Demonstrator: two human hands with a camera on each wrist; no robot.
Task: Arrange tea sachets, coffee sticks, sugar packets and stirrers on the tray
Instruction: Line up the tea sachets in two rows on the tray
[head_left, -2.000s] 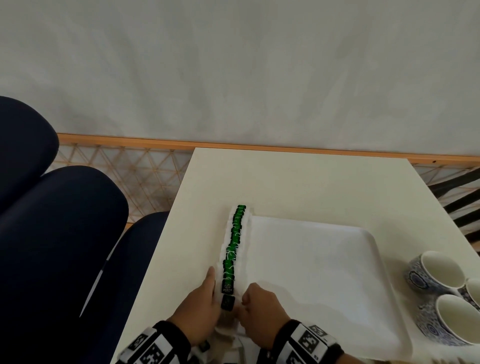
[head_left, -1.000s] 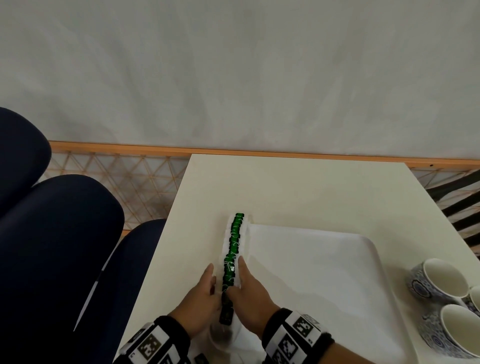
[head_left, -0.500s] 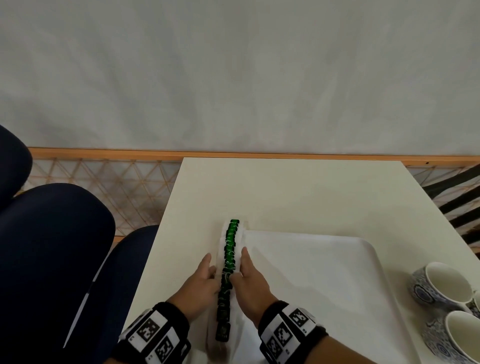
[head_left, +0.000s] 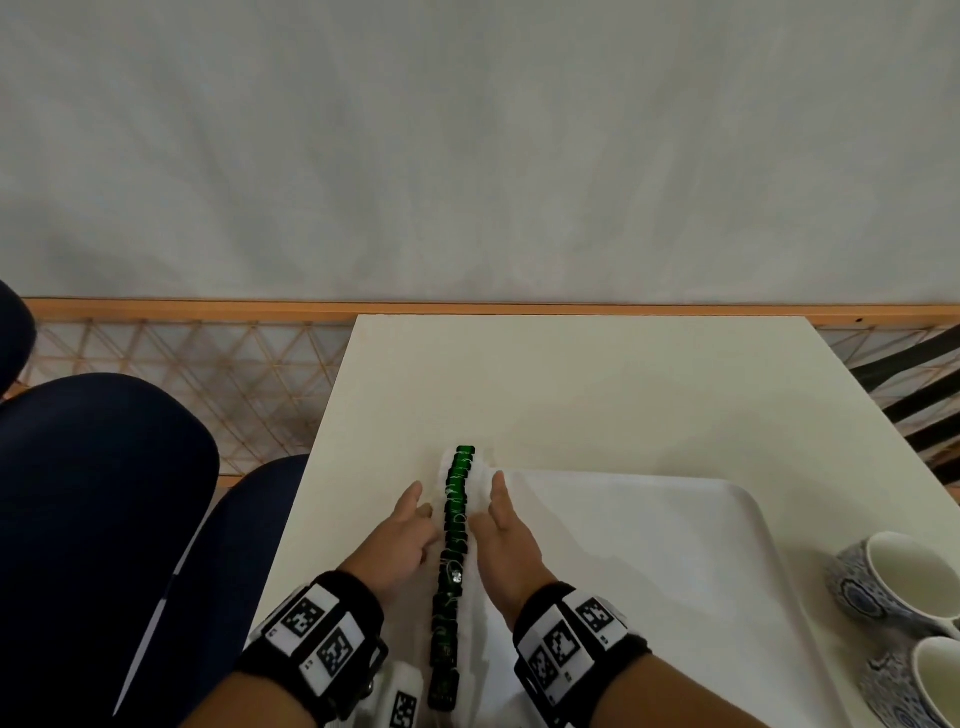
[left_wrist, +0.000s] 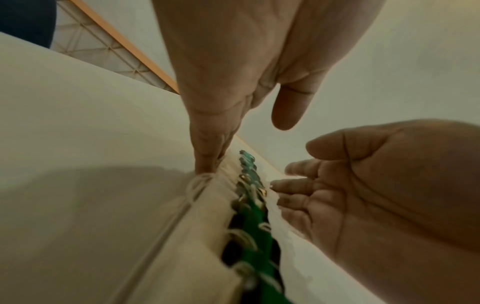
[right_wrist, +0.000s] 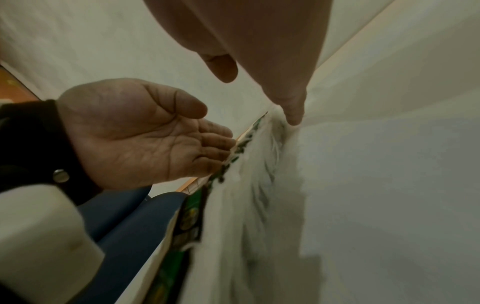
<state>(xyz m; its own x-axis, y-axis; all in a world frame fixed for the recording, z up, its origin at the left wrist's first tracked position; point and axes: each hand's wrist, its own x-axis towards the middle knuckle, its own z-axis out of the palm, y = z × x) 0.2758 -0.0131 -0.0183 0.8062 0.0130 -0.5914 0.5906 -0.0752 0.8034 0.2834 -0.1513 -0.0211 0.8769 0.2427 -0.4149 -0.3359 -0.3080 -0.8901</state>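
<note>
Two flat, straight-fingered hands, left hand and right hand, flank tea sachets beside tray, cups nearby.

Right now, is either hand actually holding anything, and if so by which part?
Nothing is held. The left hand and right hand lie open, fingers straight, flanking the row of tea sachets and touching its sides.

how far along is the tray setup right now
Early. Done: a long row of tea sachets with green tags stands along the left edge of the white tray. In hand: the left hand and right hand, fingers straight, flank the row as if squaring it up. Left: no coffee sticks, sugar packets or stirrers show on the tray; the cups stand beside it.
</note>
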